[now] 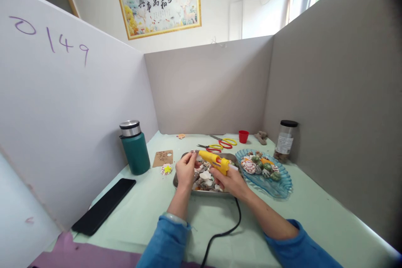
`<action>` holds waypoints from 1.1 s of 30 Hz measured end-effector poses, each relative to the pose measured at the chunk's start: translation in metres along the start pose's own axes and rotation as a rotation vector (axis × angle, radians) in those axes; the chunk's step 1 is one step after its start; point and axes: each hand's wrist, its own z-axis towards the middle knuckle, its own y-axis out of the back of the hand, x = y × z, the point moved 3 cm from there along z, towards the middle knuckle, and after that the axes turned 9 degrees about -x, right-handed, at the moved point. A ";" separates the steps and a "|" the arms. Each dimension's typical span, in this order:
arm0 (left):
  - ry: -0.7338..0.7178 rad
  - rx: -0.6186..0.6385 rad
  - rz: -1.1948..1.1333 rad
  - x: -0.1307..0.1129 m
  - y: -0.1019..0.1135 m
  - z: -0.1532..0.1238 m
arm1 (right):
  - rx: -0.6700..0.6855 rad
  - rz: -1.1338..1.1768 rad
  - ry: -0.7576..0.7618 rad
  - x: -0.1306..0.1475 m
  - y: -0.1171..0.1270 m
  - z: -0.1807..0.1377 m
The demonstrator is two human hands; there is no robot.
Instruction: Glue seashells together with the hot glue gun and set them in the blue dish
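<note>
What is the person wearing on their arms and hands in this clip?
Both hands, left hand and right hand, are bare, with no gloves. Blue sleeves are pushed up to about the elbows, leaving the forearms uncovered. A pale cuff or band edges the left sleeve.

Partitioned craft booth in a domestic room: grey divider boards (207,88) enclose the table; framed calligraphy picture (160,4) hangs beyond.

The left hand (186,170) hides whatever small piece it pinches.
</note>
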 end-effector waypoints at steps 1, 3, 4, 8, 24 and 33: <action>0.000 -0.002 0.000 0.000 0.000 0.000 | -0.005 0.003 -0.004 0.001 0.000 0.000; 0.000 -0.003 -0.002 0.001 0.000 0.000 | -0.015 0.016 -0.007 0.002 0.001 -0.001; -0.001 -0.001 -0.005 0.001 0.000 0.000 | -0.016 0.023 -0.008 0.003 0.001 -0.002; -0.008 0.003 -0.010 0.003 -0.001 0.000 | 0.009 0.035 -0.021 0.003 -0.001 -0.002; -0.005 -0.013 0.021 0.003 0.000 0.000 | 0.020 0.020 -0.007 0.002 -0.001 -0.002; -0.016 -0.016 0.034 0.003 0.001 0.001 | 0.005 0.007 0.009 0.002 -0.001 -0.002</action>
